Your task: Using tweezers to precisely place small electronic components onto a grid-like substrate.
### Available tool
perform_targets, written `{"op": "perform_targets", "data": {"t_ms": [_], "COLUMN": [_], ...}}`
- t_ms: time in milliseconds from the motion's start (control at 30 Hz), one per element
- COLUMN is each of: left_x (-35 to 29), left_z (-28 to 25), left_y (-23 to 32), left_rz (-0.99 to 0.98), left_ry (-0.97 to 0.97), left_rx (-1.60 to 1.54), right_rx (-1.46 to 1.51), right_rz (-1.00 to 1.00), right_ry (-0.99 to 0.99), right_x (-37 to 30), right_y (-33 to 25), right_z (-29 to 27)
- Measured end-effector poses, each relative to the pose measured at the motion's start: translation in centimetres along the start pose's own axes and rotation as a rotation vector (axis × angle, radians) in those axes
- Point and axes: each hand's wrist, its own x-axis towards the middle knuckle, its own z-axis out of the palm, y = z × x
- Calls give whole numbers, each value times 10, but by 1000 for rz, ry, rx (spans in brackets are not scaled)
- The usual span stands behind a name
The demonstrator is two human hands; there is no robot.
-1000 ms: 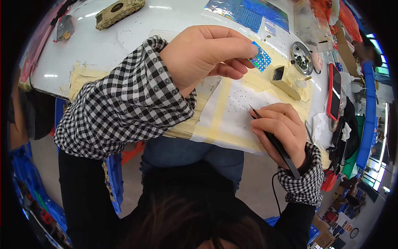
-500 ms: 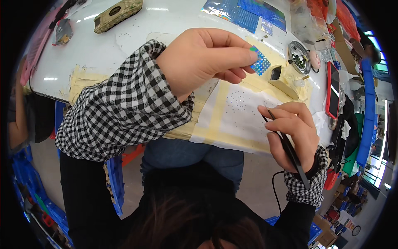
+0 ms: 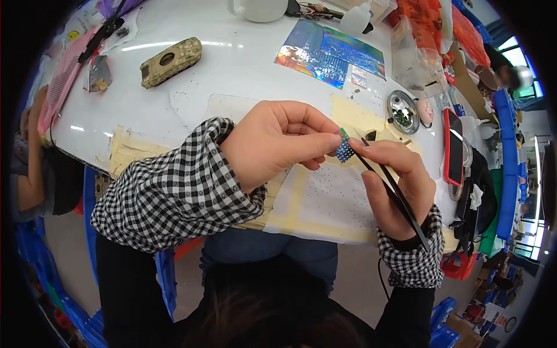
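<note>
Between the thumb and fingers of my left hand is a small shiny blue-green sheet covered with rows of dots. My right hand grips black tweezers; their tips reach up to the small sheet's right edge, and whether they touch it I cannot tell. Under both hands lies white paper, taped to the table with yellowish tape and sprinkled with tiny dark specks. A round metal dish holding small green bits stands beyond my right hand.
Larger holographic sheets lie at the back. A camouflage-patterned shell with an oval hole rests at back left. On the right are a red-cased phone and plastic bags. Another person's arm shows at the far left.
My hands have come together: the right has brought the tweezers up to the small sheet, still pinched in the left. The view has shifted, showing more of the table's far side.
</note>
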Motion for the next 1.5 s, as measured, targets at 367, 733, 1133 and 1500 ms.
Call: {"op": "perform_targets", "data": {"t_ms": [367,733,1133,1500], "left_x": [-1,-2,-1,0], "left_z": [0,3,0,1], "left_y": [0,0,-1,-1], "left_rz": [12,62,-78,-81], "left_ry": [-9,13,-29,-41], "left_rx": [-10,20,-116,-144], "right_rx": [-27,-21,-210,-411], "right_rz": [-33,-48,-235,-436], "right_ry": [13,14,1,17], "right_x": [1,2,3,1], "right_y": [2,1,-2,3], "right_z": [2,2,4,8]}}
